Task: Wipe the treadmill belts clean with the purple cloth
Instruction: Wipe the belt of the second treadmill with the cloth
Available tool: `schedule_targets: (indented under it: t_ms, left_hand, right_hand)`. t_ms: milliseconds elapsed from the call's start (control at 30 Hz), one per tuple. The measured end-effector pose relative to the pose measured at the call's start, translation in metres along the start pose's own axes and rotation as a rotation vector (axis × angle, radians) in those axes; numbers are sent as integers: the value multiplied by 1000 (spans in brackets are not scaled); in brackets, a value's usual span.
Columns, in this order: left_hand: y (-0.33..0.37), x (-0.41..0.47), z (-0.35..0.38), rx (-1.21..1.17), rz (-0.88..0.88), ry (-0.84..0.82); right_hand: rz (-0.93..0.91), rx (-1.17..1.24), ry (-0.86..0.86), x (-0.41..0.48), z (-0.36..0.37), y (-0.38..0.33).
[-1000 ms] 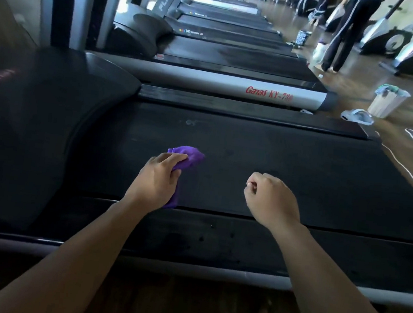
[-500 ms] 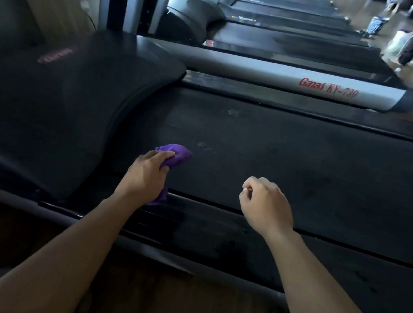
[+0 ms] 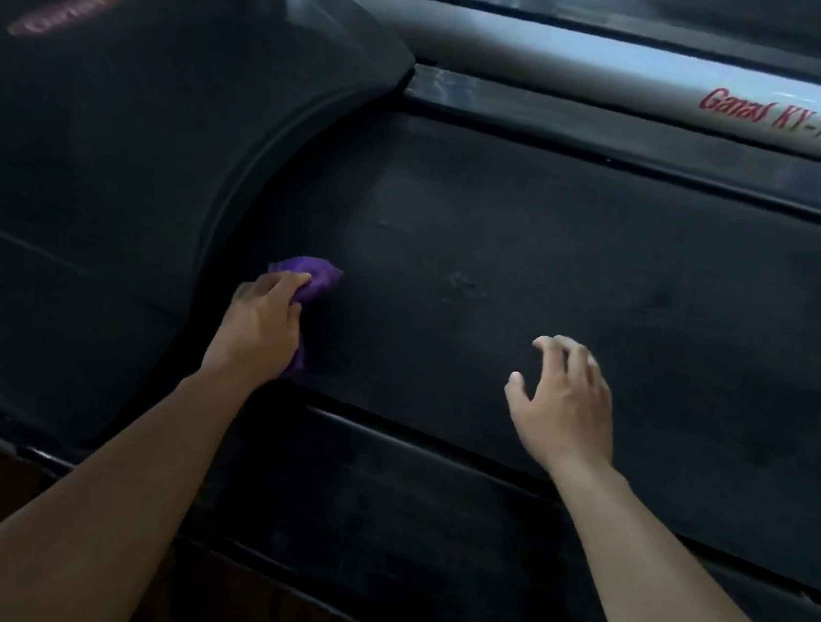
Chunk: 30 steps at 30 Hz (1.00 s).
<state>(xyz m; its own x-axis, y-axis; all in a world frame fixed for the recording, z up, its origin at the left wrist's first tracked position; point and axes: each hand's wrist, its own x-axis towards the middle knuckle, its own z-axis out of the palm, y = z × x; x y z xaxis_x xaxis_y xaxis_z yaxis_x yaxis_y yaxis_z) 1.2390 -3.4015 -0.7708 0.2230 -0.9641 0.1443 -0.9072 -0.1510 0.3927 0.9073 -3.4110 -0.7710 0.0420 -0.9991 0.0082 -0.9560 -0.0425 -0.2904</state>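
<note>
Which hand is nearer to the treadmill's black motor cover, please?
Left. The left hand, gripping the purple cloth, is right beside the curved edge of the motor cover; the right hand is farther right over the belt, well away from it.

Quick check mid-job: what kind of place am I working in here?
Most likely a gym or fitness room. The left hand holds the purple cloth on a black treadmill belt beside its motor cover, and a second treadmill's silver side rail, lettered Ganas KY-730, runs right alongside.
</note>
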Motion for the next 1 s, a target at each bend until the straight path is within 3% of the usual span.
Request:
schedule_targets:
  t_ms: [233, 533, 733, 867, 1000]
  left_hand:
    - [-28, 24, 44, 142, -6, -74]
    - [10, 84, 66, 241, -32, -218]
    - [92, 94, 109, 197, 132, -273]
    - [146, 49, 126, 210, 314, -328]
    - [139, -2, 113, 170, 431, -359]
  right_hand:
    - [119, -8, 9, 20, 39, 23]
    - [156, -51, 31, 23, 54, 24]
    - [168, -60, 26, 25, 54, 25]
    - [178, -47, 25, 26, 54, 25]
    - [186, -39, 33, 26, 53, 24]
